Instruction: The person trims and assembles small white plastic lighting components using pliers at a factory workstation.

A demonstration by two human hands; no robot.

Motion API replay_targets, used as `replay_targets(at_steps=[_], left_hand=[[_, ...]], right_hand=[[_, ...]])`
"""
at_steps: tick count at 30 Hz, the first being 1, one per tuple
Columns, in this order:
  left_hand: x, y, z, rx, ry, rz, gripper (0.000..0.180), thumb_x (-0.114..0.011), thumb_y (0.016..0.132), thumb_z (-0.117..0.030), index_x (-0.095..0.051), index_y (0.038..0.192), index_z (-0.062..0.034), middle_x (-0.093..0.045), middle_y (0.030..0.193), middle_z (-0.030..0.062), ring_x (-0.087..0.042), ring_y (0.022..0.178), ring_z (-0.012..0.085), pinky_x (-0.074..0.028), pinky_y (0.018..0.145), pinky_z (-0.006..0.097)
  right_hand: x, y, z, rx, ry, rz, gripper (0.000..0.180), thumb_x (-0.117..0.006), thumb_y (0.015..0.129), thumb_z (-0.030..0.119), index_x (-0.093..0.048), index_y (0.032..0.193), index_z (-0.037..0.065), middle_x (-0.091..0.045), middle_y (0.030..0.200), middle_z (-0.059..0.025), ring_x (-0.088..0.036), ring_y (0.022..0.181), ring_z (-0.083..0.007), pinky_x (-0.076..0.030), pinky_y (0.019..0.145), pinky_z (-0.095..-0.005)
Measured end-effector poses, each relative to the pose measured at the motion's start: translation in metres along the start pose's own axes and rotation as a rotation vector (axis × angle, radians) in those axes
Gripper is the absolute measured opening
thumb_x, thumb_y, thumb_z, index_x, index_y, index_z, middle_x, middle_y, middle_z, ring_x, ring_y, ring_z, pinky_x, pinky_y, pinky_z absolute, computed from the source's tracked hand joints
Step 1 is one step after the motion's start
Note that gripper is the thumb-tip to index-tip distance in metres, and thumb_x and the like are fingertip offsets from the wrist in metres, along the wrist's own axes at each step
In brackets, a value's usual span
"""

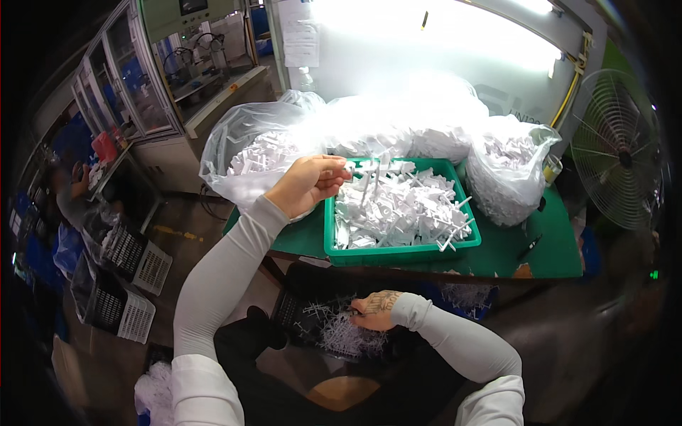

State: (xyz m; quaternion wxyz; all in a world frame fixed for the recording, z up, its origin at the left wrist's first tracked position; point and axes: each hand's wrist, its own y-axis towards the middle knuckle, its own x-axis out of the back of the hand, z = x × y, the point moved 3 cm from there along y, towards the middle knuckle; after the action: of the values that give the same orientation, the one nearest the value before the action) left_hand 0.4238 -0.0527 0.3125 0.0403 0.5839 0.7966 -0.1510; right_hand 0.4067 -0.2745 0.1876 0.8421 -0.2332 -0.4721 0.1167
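My left hand (312,184) is raised at the left rim of a green tray (405,253), its fingers closed in a pinch on a small white plastic part (349,169). White plastic parts (398,206) are heaped in the tray, a few thin sticks poking out at its right corner. Lower down, near my lap, my right hand (376,310) is closed above a dark crate (288,310). Thin white plastic scraps (348,334) lie piled there, under and beside that hand. What its fingers hold, if anything, is too small to make out.
Clear bags of white parts stand on the green table (554,245), one bag (245,153) left of the tray and another (508,167) right. A dark pen-like tool (529,246) lies at right. A large fan (618,153) stands beyond. Another person (78,188) sits far left by stacked baskets (131,263).
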Motion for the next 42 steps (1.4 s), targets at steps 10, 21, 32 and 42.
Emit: replay_targets(at_steps=[10, 21, 32, 42], left_hand=[[-0.01, 0.004, 0.045, 0.101, -0.326, 0.139, 0.028, -0.054, 0.103, -0.029, -0.054, 0.107, -0.0014, -0.065, 0.092, 0.0091, -0.062, 0.076, 0.0115, -0.056, 0.069, 0.024], [-0.009, -0.011, 0.061, 0.043, -0.095, 0.015, 0.029, -0.064, 0.098, -0.027, -0.058, 0.112, -0.0026, -0.063, 0.102, 0.007, -0.061, 0.085, 0.0106, -0.057, 0.075, 0.023], [-0.02, -0.016, 0.026, -0.214, -0.267, 0.144, 0.021, -0.062, 0.1, -0.025, -0.058, 0.115, -0.0109, -0.064, 0.119, 0.003, -0.058, 0.095, 0.0071, -0.05, 0.081, 0.026], [0.012, -0.136, 0.065, -0.215, -0.149, -0.092, 0.025, -0.067, 0.094, -0.004, -0.059, 0.118, -0.0011, -0.067, 0.112, 0.0079, -0.065, 0.102, 0.0136, -0.054, 0.09, 0.027]], right_hand=[[0.0, 0.006, -0.002, 0.041, 0.006, -0.006, 0.05, -0.044, 0.1, 0.045, -0.057, 0.12, 0.001, -0.069, 0.099, -0.0251, -0.067, 0.097, -0.0411, -0.051, 0.088, -0.0471], [0.003, 0.005, -0.001, 0.04, 0.021, 0.008, 0.05, -0.044, 0.1, 0.045, -0.057, 0.118, 0.001, -0.069, 0.097, -0.0253, -0.066, 0.097, -0.0417, -0.051, 0.087, -0.0465], [-0.001, 0.01, 0.0, 0.018, 0.042, 0.046, 0.052, -0.045, 0.099, 0.047, -0.058, 0.123, 0.002, -0.068, 0.109, -0.0251, -0.065, 0.106, -0.0408, -0.05, 0.093, -0.047], [0.041, -0.034, 0.032, 0.228, 0.619, -0.625, 0.031, -0.037, 0.107, 0.028, -0.053, 0.118, 0.003, -0.062, 0.081, -0.0096, -0.062, 0.074, -0.0208, -0.048, 0.07, -0.0328]])
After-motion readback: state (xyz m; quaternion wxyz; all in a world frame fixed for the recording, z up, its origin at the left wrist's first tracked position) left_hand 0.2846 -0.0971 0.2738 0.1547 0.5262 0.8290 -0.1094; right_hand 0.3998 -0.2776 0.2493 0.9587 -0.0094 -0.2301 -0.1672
